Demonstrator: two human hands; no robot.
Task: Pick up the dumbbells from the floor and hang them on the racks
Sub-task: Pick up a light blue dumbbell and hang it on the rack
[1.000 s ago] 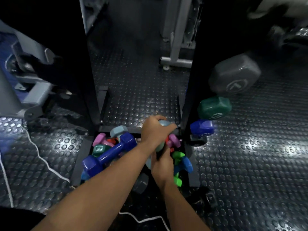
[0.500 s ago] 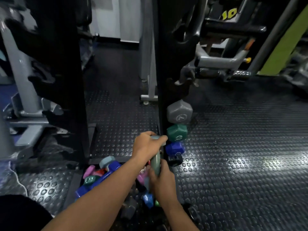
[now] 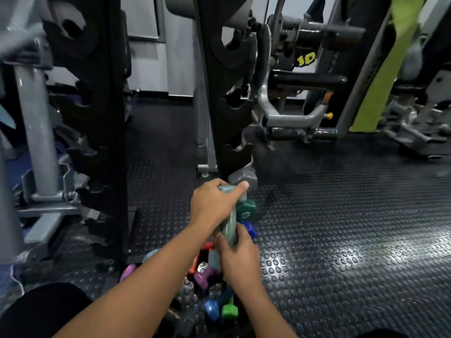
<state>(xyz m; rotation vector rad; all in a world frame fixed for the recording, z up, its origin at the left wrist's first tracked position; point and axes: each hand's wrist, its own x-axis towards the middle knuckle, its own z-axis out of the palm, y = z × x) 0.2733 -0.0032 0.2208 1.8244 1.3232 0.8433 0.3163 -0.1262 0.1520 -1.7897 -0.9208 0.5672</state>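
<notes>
A grey-green dumbbell (image 3: pixel 229 224) is gripped at its upper end by the left hand (image 3: pixel 212 206) and at its lower end by the right hand (image 3: pixel 240 256), beside the rack (image 3: pixel 228 98).

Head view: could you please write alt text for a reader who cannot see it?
Two hands hold a grey-green dumbbell upright beside a black rack: the left hand grips its top, the right hand its lower part. Below lie coloured dumbbells on the studded floor; grey, green and blue ones hang low on the rack.
</notes>
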